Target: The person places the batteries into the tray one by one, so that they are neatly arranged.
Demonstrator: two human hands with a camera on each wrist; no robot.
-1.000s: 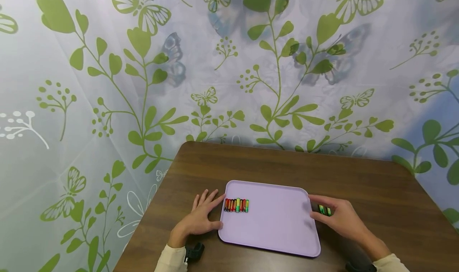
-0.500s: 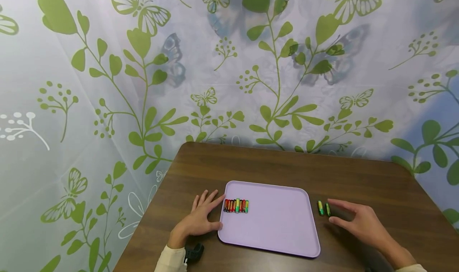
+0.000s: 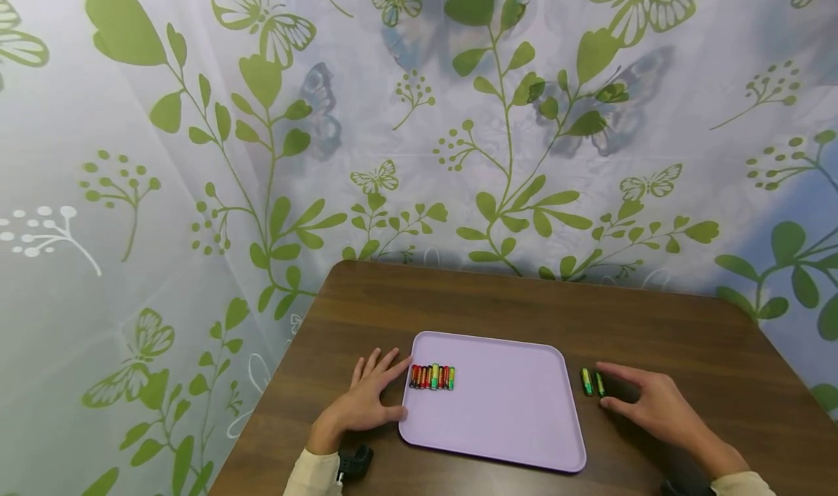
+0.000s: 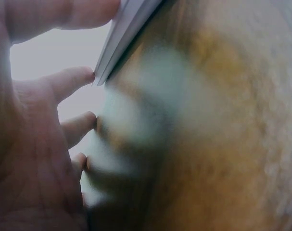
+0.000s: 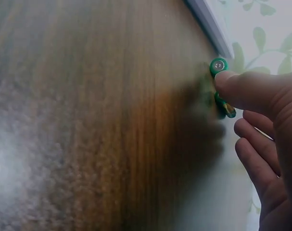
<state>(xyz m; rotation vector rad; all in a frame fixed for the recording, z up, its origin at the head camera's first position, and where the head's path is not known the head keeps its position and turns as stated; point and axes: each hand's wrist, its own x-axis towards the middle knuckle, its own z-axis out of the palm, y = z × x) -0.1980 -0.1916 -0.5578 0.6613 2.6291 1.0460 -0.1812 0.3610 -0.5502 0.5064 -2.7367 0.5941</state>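
A lilac tray lies on the table, with a row of several small batteries in red-black and green-yellow near its left rim. My left hand is spread beside that rim, its index finger and thumb touching it. In the left wrist view the fingertips meet the tray's edge. Right of the tray, two green batteries lie side by side on the table. My right hand has thumb and index finger apart at the two ends of the right-hand battery; the thumb partly hides it in the right wrist view.
The brown wooden table has rounded far corners. Behind it and to the left hangs a pale curtain printed with green leaves and butterflies. A dark wrist strap is on the left wrist.
My right hand has left the tray's right rim and moved right to the two green batteries. The left hand stays at the left rim. The batteries and tray have not visibly moved.
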